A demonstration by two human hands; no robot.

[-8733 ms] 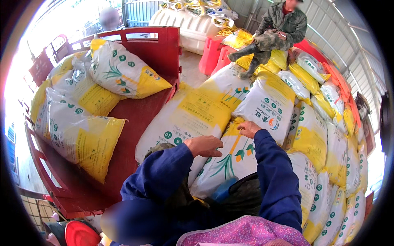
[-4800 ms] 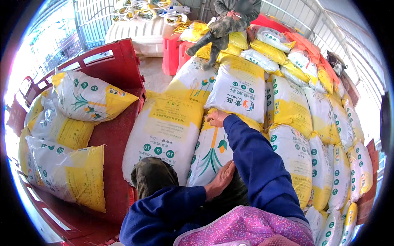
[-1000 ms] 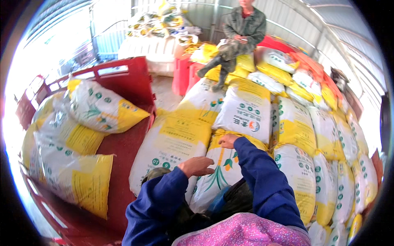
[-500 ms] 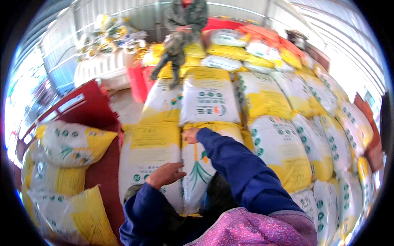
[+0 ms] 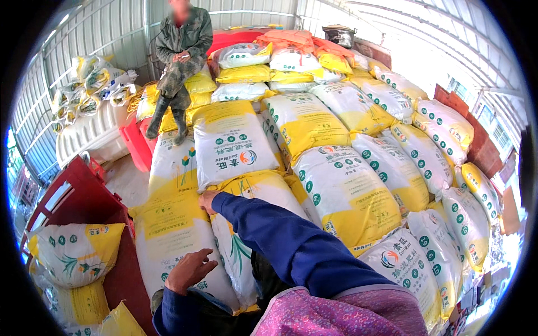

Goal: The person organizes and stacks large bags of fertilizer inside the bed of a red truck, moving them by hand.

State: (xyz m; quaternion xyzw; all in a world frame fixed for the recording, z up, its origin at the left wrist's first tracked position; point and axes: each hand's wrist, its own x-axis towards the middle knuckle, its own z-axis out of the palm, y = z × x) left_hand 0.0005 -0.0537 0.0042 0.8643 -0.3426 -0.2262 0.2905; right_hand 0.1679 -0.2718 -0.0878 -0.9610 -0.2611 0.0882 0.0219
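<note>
My right hand (image 5: 208, 201) is closed at the far left corner of a yellow-and-white woven sack (image 5: 235, 246) lying lengthwise in front of me; its fingertips are partly hidden. My right arm reaches across that sack. Closer to me, my left hand (image 5: 190, 271) hovers over the neighbouring sack (image 5: 168, 224), fingers apart and holding nothing. Beyond my right hand lies another full sack (image 5: 232, 148), its yellow end away from me.
Stacked sacks (image 5: 350, 190) spread to the right. More sacks (image 5: 75, 255) lie by a red metal panel (image 5: 120, 246) at left. A person (image 5: 182, 53) in camouflage trousers sits on the far stack, near a white tank (image 5: 92, 134). A dark pot (image 5: 339, 36) stands at the back.
My view has swung right, so the sacks and the seated person appear farther left. My right hand stays at the same sack corner; my left still hovers over the neighbouring sack, fingers more spread.
</note>
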